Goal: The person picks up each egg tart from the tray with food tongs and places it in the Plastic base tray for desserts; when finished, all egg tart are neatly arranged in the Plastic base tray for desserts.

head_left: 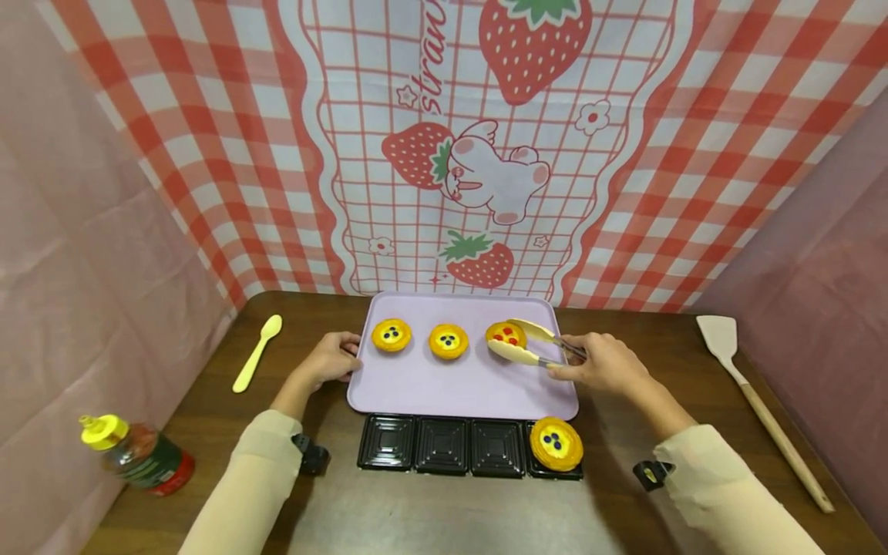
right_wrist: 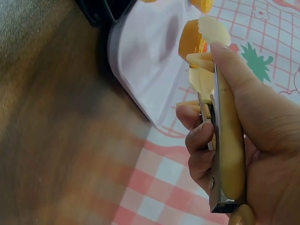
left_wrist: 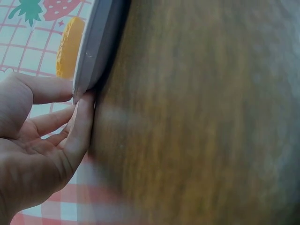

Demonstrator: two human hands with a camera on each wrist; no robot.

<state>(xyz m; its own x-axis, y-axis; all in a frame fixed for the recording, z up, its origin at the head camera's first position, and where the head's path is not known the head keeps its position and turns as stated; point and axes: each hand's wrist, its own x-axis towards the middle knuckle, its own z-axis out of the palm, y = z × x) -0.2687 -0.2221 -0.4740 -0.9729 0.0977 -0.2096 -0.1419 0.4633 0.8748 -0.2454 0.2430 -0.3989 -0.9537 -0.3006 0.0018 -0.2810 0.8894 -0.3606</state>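
Note:
My left hand (head_left: 329,359) pinches the left rim of a lilac tray (head_left: 444,391), thumb on top and fingers against its underside in the left wrist view. Metal tongs with cream tips (head_left: 512,352) are gripped in my right hand (head_left: 609,362), over the tray's right side. Between those tips sits an egg tart with red pieces (head_left: 507,333). Two tarts with dark blue berries, a left one (head_left: 391,335) and a middle one (head_left: 448,341), rest on the tray. The right wrist view shows my fingers curled round the tongs' handle (right_wrist: 229,140).
In front of the tray lies a black compartment tray (head_left: 442,447), a berry tart (head_left: 556,445) in its rightmost compartment. A yellow spoon (head_left: 257,354) and a yellow-capped bottle (head_left: 142,456) are at left. A wooden-handled spatula (head_left: 763,408) lies at right. A checked cloth (head_left: 229,116) hangs behind.

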